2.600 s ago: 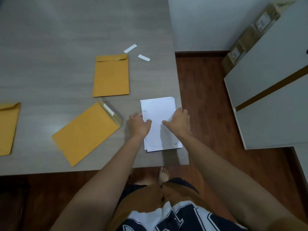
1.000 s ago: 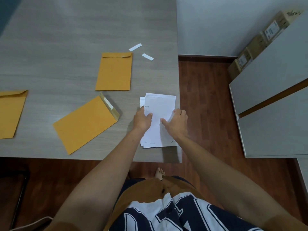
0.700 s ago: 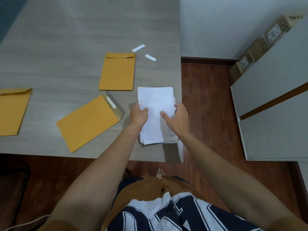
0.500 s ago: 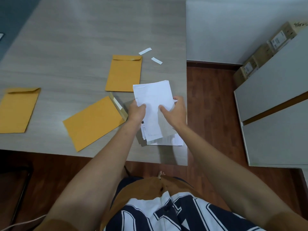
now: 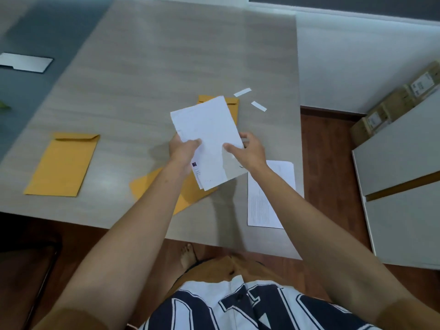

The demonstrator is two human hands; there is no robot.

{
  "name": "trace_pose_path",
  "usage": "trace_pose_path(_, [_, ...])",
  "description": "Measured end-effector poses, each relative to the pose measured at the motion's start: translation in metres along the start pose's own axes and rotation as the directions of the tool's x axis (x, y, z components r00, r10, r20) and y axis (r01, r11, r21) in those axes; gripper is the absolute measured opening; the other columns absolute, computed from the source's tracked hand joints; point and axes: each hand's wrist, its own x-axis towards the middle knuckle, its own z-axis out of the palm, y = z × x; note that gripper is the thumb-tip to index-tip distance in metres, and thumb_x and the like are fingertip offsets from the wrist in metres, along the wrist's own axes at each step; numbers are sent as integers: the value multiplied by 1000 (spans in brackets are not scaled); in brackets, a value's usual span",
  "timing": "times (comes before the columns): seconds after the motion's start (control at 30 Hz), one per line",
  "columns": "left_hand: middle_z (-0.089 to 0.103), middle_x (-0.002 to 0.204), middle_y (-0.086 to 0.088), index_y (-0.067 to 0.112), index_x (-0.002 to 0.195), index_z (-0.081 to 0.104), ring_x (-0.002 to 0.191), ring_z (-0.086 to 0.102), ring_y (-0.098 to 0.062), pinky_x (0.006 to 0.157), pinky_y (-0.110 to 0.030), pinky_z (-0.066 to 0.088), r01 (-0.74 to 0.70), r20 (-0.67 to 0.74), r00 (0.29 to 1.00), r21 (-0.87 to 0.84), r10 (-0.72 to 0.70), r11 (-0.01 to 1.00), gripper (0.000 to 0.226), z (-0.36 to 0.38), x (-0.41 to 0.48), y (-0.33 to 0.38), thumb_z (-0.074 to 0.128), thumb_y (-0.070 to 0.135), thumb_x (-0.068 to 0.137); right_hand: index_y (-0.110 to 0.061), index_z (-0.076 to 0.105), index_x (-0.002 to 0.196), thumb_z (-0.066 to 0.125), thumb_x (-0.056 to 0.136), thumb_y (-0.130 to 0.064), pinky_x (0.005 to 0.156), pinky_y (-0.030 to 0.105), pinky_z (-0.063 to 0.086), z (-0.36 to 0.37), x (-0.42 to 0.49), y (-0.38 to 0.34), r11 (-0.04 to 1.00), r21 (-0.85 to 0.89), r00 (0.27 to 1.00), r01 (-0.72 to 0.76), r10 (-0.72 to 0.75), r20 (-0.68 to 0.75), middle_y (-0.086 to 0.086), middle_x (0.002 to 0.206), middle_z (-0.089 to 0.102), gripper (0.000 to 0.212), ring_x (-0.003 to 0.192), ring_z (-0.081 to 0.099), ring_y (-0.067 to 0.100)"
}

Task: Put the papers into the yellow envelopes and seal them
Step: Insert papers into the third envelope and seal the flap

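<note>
A thin sheaf of white papers is held above the table, its top leaning left. The left hand pinches its left edge and the right hand its right edge. One more printed sheet lies flat by the table's near right corner. Three yellow envelopes lie on the table. The left envelope is flat, well apart, with its flap folded down at the far end. The slanted envelope is partly hidden under the left forearm. The far envelope shows only edges behind the sheaf.
</note>
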Motion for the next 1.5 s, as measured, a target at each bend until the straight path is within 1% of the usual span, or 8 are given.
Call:
trace_pose_path(0.13, [70,103,2,12,114,61,91,68,-15,73,-29,54,47,-77,995,-194,-63,980,33,-39,23,12,65,-2,85,-12,67,112,87,69,-26,77,38,61,24,3,-8,934,307,974,-183,130,187,4,107,73,50,100,70,25])
trace_pose_path(0.3, [72,111,-8,7,116,63,101,69,-27,90,-45,56,166,-57,976,-438,-212,884,38,-75,45,12,68,-6,81,-8,67,111,82,75,-10,76,35,54,81,-5,-18,736,609,936,-296,98,337,12,112,68,40,101,63,33])
trace_pose_path(0.47, [71,116,-12,6,123,62,103,68,-31,86,-47,56,284,124,959,-373,-256,884,47,-101,53,7,73,2,78,-14,66,114,80,75,-7,93,52,54,122,-2,-24,803,554,975,-219,166,145,5,114,72,42,106,69,27])
trace_pose_path(0.6, [69,115,-12,5,119,59,105,67,-30,83,-38,57,178,36,984,-271,-175,946,48,-135,74,5,76,-3,75,-15,68,111,81,75,-12,87,45,57,114,-3,-21,894,413,984,-174,148,94,2,108,74,39,99,71,21])
trace_pose_path(0.73, [67,109,-7,14,107,55,92,65,-22,72,-33,52,2,122,992,224,-30,975,40,-153,86,14,69,-7,75,-6,63,119,74,84,-3,62,21,56,101,-15,-20,934,344,994,-97,71,87,0,103,72,37,81,72,6])
trace_pose_path(0.83, [62,91,-8,10,92,56,80,57,-20,69,-32,47,-150,210,976,464,55,873,28,-152,86,19,64,-9,74,-10,64,120,76,82,-9,70,28,57,97,-20,-15,964,259,996,-57,36,82,4,109,72,40,93,71,15])
trace_pose_path(1.03, [69,94,-10,6,101,67,89,66,-22,85,-30,52,-101,226,974,356,19,929,38,-148,73,11,62,-20,74,-15,70,113,81,79,-14,80,34,59,95,-30,-3,987,159,996,-5,-9,89,3,104,75,35,96,71,18])
trace_pose_path(1.5, [62,81,5,11,95,62,76,59,-7,59,-18,51,-66,219,976,312,-4,948,46,-151,48,-16,62,-26,68,-20,71,99,87,68,-3,70,21,57,112,-49,16,967,249,999,-50,46,22,-2,91,75,38,85,73,10])
